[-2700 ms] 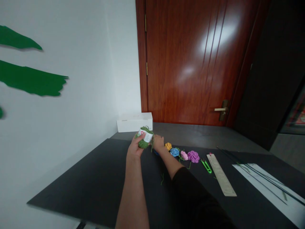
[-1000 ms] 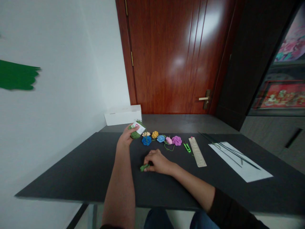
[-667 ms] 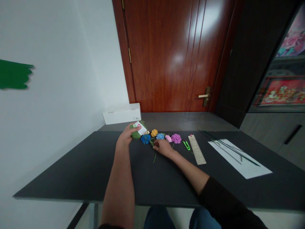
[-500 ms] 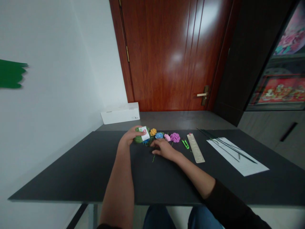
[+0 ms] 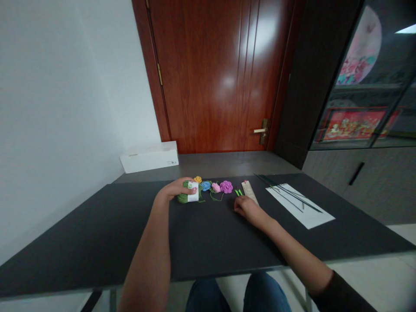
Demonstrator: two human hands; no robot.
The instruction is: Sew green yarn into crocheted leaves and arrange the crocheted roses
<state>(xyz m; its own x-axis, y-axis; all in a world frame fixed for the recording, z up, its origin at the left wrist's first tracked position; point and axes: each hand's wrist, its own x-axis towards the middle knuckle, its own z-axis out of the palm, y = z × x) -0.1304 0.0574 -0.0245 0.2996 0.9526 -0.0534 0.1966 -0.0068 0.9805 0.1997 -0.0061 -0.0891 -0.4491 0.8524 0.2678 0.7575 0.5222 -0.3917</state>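
My left hand (image 5: 177, 188) is closed round a skein of green yarn (image 5: 183, 198) with a white paper band (image 5: 193, 195), resting on the black table top. To its right lie crocheted flowers in a row: a yellow flower (image 5: 197, 179), a blue flower (image 5: 205, 186), a pink flower (image 5: 216, 187) and a purple flower (image 5: 226, 186), with green yarn strands about them. Curled fingers of my right hand (image 5: 246, 208) are at the handle end of green thread snips (image 5: 238, 192). The snips' lower part is hidden behind the hand; their tips point away from me.
Just beyond my right hand lies a beige ruler-like strip (image 5: 249, 190), partly covered. Farther right, dark green stems (image 5: 292, 194) lie across a white sheet (image 5: 312, 221). A white box (image 5: 151, 158) stands at the back left, by the wall.
My right hand has moved right, from beside the yarn and flowers to the green snips. The skein, still in my left hand, now sits slightly nearer me. The view has turned right.
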